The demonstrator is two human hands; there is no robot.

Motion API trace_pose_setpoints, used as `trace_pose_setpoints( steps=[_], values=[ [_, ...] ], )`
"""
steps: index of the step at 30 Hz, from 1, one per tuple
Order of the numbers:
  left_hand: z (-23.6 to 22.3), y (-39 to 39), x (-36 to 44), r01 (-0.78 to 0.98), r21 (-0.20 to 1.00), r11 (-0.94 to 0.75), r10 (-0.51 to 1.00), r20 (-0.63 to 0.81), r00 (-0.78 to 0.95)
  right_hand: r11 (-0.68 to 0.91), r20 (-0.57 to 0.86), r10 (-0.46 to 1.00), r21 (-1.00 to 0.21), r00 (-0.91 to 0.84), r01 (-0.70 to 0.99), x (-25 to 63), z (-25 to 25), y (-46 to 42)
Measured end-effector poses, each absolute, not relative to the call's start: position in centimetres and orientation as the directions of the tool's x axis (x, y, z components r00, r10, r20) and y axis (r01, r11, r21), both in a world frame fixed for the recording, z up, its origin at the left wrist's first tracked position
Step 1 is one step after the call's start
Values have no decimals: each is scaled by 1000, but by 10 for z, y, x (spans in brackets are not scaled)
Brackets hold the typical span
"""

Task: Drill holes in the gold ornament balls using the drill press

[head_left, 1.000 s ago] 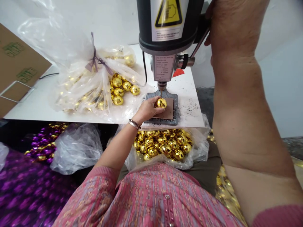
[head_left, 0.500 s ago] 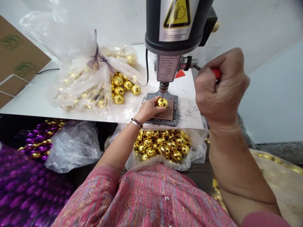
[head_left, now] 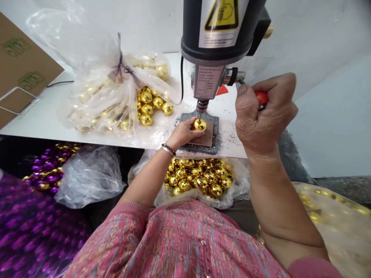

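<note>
My left hand (head_left: 182, 133) pinches a gold faceted ball (head_left: 199, 124) on the brown pad of the drill press's grey base plate (head_left: 213, 146). The drill bit (head_left: 199, 114) touches the top of the ball. The black drill press head (head_left: 222, 31) with a yellow warning label looms above. To the right, my right hand (head_left: 262, 116) is a fist wrapped round the red-knobbed feed lever (head_left: 262, 98), pulled down to about the height of the chuck.
A clear bag of gold balls (head_left: 118, 100) lies on the white table (head_left: 43, 119) at the left. Another open bag of gold balls (head_left: 199, 181) rests in my lap. Purple beads (head_left: 43, 177), a crumpled plastic bag (head_left: 88, 175) and a cardboard box (head_left: 20, 73) sit left.
My right hand has swung the feed lever down from high beside the drill head. The bit has dropped onto the ball. My left hand has stayed in place.
</note>
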State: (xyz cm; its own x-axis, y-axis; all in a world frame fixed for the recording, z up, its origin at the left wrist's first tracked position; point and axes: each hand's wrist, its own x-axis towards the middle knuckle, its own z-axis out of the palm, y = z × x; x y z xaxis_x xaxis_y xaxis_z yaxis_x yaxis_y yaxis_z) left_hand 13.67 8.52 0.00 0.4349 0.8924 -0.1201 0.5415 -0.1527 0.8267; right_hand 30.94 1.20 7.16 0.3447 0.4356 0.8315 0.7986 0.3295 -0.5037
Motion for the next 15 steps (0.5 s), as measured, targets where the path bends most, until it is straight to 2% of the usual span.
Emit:
trace_pose_setpoints(
  steps=[8, 15],
  values=[
    [-3, 85, 136, 547, 826, -136, 899, -130, 419, 315, 827, 451, -500, 337, 807, 315, 44, 14],
    [-13, 87, 136, 486, 863, -138, 891, -106, 442, 358, 888, 295, -445, 353, 821, 305, 30, 20]
  ],
)
